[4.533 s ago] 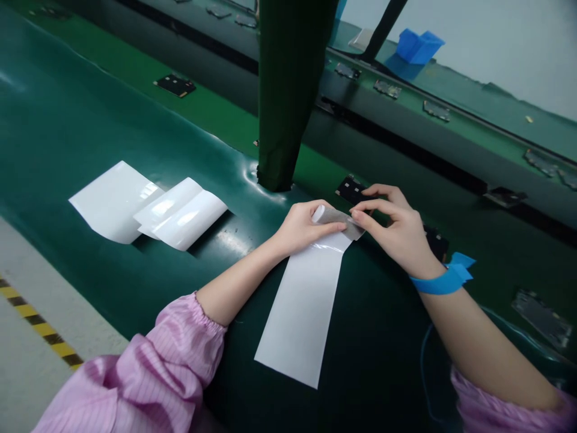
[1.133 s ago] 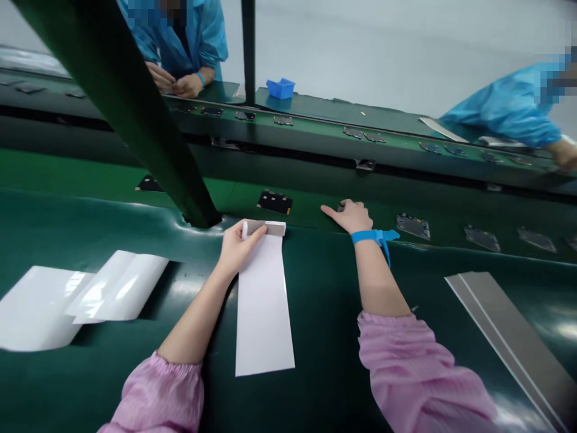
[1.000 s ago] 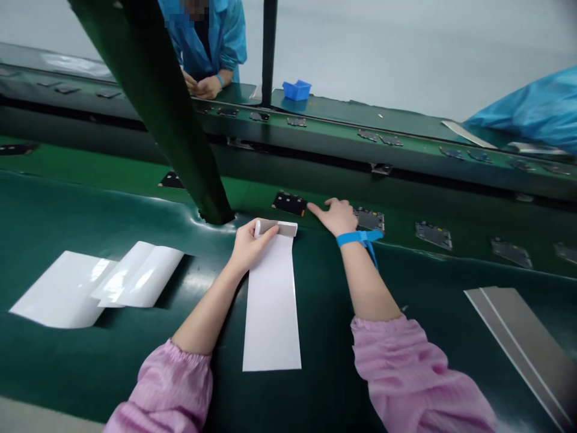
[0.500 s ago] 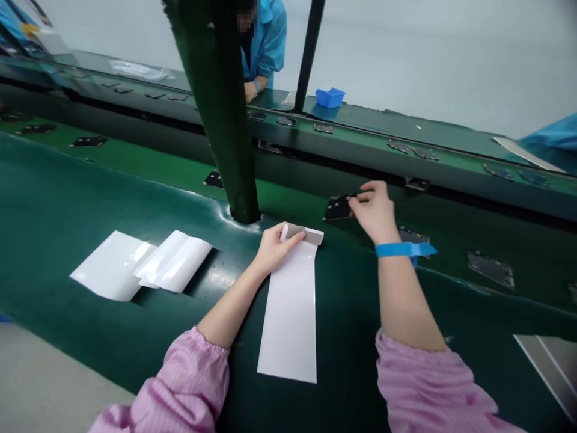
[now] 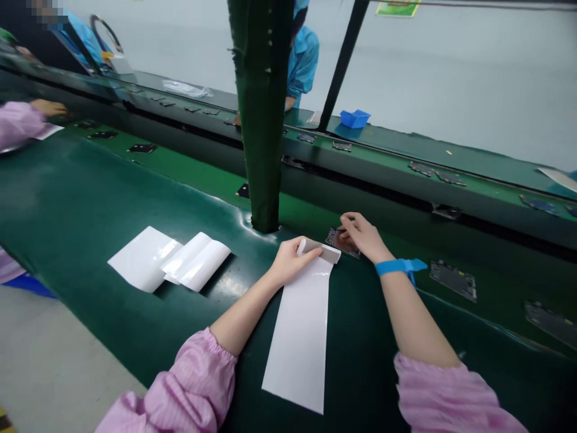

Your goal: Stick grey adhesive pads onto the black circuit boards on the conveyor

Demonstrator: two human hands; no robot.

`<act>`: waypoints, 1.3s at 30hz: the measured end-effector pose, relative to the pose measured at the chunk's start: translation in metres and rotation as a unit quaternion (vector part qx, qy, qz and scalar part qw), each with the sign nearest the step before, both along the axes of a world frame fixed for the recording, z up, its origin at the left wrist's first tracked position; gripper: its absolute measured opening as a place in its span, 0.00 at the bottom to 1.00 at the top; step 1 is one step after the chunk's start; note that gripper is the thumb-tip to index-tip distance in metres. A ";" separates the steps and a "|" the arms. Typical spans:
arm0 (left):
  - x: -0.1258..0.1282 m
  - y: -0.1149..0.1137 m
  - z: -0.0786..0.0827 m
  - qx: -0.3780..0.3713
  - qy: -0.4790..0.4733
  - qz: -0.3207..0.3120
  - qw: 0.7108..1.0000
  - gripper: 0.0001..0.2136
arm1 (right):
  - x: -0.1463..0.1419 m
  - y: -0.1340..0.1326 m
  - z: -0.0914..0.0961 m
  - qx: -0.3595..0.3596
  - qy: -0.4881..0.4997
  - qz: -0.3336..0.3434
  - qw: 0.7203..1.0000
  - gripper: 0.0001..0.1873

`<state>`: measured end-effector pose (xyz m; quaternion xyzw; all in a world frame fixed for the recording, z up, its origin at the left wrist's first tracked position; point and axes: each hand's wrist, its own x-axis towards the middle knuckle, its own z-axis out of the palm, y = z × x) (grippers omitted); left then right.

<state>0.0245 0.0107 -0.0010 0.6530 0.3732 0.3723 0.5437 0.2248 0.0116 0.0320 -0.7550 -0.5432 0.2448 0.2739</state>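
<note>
A long white backing strip (image 5: pixel 303 328) lies on the green mat, its far end curled over with a grey piece on top. My left hand (image 5: pixel 290 260) pinches that curled end (image 5: pixel 319 249) and holds it down. My right hand (image 5: pixel 363 236), with a blue wrist strap (image 5: pixel 398 266), has its fingers closed on a dark flat part (image 5: pixel 341 239) at the near edge of the belt, just beyond the strip's end.
A thick green post (image 5: pixel 262 114) rises just behind my left hand. Peeled white sheets (image 5: pixel 170 264) lie to the left. More dark parts (image 5: pixel 452 279) ride the belt to the right. A blue bin (image 5: pixel 354 118) sits across the line, where a person in blue (image 5: pixel 302 60) works. Another person's pink sleeve (image 5: pixel 18 123) is at far left.
My right hand reached onto the belt, took a dark part and drew it back toward the strip's curled end. My left hand kept its hold. The view swung left.
</note>
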 end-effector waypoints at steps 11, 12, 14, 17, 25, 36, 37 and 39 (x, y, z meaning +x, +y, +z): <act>0.004 -0.001 0.002 -0.058 -0.006 0.004 0.998 0.11 | 0.078 -0.016 -0.044 0.106 -0.119 0.213 0.964 0.25; 0.004 -0.001 0.003 -0.064 -0.005 0.004 0.998 0.11 | 0.083 -0.014 -0.046 0.112 -0.116 0.218 0.963 0.25; 0.005 -0.001 0.004 -0.072 -0.003 0.008 0.997 0.11 | 0.089 -0.011 -0.046 0.130 -0.111 0.211 0.962 0.25; 0.006 -0.001 0.005 -0.073 0.001 0.011 0.997 0.11 | 0.075 -0.016 -0.037 0.184 -0.087 0.166 0.965 0.20; 0.005 -0.002 -0.001 -0.010 0.029 -0.032 0.999 0.12 | -0.020 -0.045 -0.029 0.266 0.051 0.194 0.943 0.07; 0.005 -0.001 0.000 -0.011 -0.002 -0.041 0.999 0.11 | -0.021 -0.047 -0.034 0.280 0.040 0.204 0.937 0.06; 0.005 -0.002 0.000 -0.018 -0.016 -0.038 0.999 0.11 | -0.021 -0.047 -0.034 0.282 0.039 0.202 0.937 0.06; 0.006 -0.002 -0.002 -0.031 -0.045 -0.036 0.998 0.11 | -0.021 -0.047 -0.035 0.283 0.039 0.197 0.938 0.05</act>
